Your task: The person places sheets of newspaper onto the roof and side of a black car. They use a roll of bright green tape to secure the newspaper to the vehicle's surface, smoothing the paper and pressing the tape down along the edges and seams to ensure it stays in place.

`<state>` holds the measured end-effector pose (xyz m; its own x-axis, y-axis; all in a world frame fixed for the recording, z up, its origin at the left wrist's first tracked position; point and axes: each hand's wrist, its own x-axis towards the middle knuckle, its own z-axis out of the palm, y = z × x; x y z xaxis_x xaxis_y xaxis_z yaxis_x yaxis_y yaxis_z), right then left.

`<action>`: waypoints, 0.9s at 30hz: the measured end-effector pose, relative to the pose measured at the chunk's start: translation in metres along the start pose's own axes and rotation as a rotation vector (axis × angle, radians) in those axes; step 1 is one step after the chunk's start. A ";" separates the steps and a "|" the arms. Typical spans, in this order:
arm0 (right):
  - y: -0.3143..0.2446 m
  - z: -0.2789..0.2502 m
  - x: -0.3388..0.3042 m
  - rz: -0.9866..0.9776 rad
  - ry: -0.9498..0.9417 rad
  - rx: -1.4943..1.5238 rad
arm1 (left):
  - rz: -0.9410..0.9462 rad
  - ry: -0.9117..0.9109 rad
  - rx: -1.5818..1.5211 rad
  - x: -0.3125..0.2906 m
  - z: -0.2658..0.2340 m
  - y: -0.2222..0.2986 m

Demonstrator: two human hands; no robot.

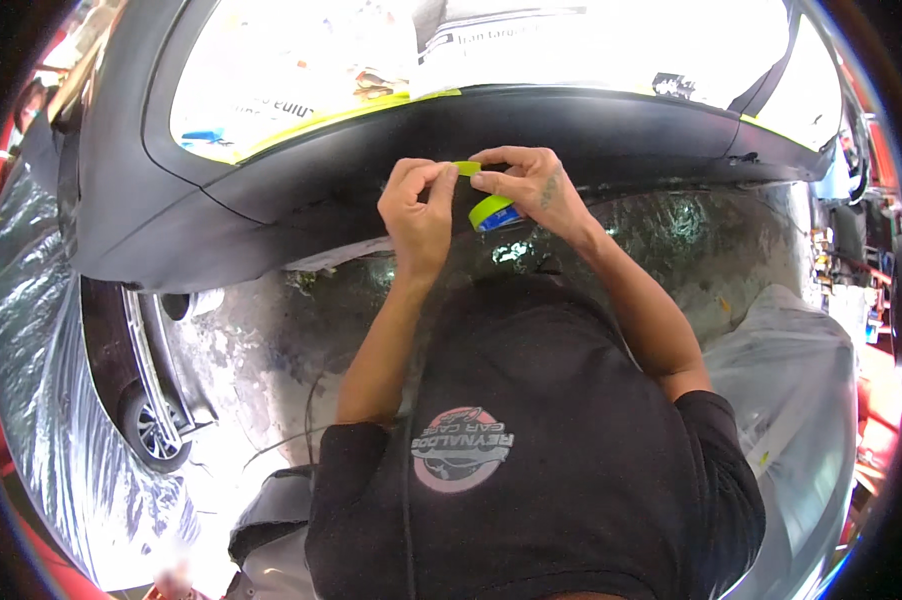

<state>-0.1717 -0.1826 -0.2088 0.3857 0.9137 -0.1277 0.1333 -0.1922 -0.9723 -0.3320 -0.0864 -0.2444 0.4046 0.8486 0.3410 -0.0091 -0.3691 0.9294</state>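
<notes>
Between my two hands runs a short strip of yellow-green masking tape [466, 168]. My left hand [416, 205] pinches one end of it between thumb and fingertips. The other end is pinched by my right hand [536, 188], and a roll of masking tape [493, 213] with a blue core hangs just below those fingers. Both hands are in front of the dark, matte car body panel [371, 150]. Above the panel, a line of yellow-green tape [341, 112] borders the paper-covered window opening [571, 50].
Clear plastic sheeting [31, 330] drapes down the far left, near a car wheel [156, 430]. More translucent sheeting [791, 390] covers something at the right. The concrete floor [271, 350] looks stained. Cluttered items [851, 270] stand along the right edge.
</notes>
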 end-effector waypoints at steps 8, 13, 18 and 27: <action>0.010 -0.008 0.017 0.011 0.182 -0.192 | 0.053 0.149 0.063 0.034 -0.004 -0.009; 0.019 -0.022 0.034 -0.058 0.147 -0.282 | 0.199 0.128 0.413 0.095 0.003 -0.048; 0.010 -0.016 0.066 -0.111 0.170 -0.342 | 0.218 0.084 0.373 0.130 0.001 -0.068; 0.004 0.005 0.128 -0.271 0.120 -0.479 | 0.204 -0.049 0.490 0.147 -0.016 -0.057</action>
<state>-0.1266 -0.0645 -0.2299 0.3772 0.9113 0.1648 0.6309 -0.1226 -0.7662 -0.2866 0.0652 -0.2456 0.4818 0.7267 0.4897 0.3317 -0.6685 0.6657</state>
